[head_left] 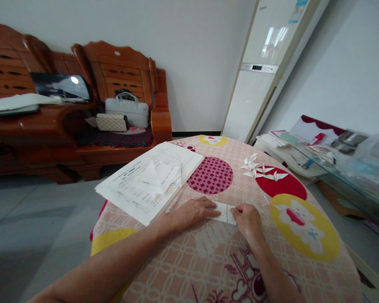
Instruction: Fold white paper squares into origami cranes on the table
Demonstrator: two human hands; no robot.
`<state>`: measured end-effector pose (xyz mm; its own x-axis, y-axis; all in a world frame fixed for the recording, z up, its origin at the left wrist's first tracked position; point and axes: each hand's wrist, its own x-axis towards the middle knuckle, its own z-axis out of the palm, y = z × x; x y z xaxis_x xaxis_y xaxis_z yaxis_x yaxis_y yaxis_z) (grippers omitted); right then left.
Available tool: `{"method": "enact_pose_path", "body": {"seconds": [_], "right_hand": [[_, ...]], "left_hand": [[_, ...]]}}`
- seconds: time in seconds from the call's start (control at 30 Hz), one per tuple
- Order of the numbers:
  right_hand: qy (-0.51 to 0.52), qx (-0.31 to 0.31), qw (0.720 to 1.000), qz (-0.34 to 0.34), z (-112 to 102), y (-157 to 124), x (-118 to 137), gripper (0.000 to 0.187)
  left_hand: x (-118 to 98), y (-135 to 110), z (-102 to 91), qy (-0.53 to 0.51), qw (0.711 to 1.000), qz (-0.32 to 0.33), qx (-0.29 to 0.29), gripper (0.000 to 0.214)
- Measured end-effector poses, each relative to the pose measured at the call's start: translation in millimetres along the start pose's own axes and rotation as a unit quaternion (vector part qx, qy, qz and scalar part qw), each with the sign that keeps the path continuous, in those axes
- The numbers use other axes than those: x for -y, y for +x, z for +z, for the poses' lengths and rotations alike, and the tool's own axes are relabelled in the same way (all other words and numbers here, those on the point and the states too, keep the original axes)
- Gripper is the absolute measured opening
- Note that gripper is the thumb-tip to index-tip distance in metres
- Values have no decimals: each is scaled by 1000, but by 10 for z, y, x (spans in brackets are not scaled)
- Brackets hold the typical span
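A white folded paper strip (224, 213) with a line of print lies on the tablecloth in front of me. My left hand (195, 213) rests over its left end, the fingers stretched out and pressing it down. At the opposite end my right hand (249, 220) is closed, thumb and fingers pinching the edge of the paper. Beyond it to the right stand several white folded paper cranes (261, 169). To the left, folded paper pieces (158, 176) lie on a stack of printed sheets (123, 185).
A patterned cloth (173, 269) covers the round table. On its right is a glass-topped stand (337, 176) with papers, pens and a plastic bag (374, 153). Wooden seats (159, 124) with handbags (129, 111) stand behind left, a tall white air conditioner (244, 101) at the back.
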<state>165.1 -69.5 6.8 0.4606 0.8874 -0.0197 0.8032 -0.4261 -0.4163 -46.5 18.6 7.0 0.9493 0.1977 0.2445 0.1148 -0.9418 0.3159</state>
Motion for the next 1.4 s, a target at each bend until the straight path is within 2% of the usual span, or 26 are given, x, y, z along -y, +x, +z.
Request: {"method": "enact_pose_path", "body": {"seconds": [0.27, 0.5, 0.7, 1.0, 1.1, 1.17, 1.27, 1.4], "right_hand": [[7, -7, 1000, -20, -11, -21, 1, 24], [7, -19, 999, -33, 12, -15, -30, 23], [7, -10, 999, -33, 28, -5, -44, 25], [22, -34, 998, -39, -6, -41, -29, 18], [56, -89, 992, -71, -41, -127, 74, 17], [113, -100, 980, -129, -36, -180, 157, 18], [164, -32, 971, -171, 14, -209, 235, 18], [155, 41, 980, -121, 67, -174, 212, 16]], "left_hand": [[-197, 6, -84, 108, 993, -9, 53, 40], [-213, -13, -75, 101, 993, 15, 51, 37], [-203, -53, -48, 94, 994, -10, 60, 41], [-205, -74, 1, 120, 992, -6, 48, 44], [-197, -73, 9, 120, 992, -5, 42, 43], [-194, -70, 7, 114, 993, -2, 36, 42], [-200, -61, -5, 115, 993, 3, 37, 42], [-223, -47, -26, 131, 990, -1, 44, 46]]}}
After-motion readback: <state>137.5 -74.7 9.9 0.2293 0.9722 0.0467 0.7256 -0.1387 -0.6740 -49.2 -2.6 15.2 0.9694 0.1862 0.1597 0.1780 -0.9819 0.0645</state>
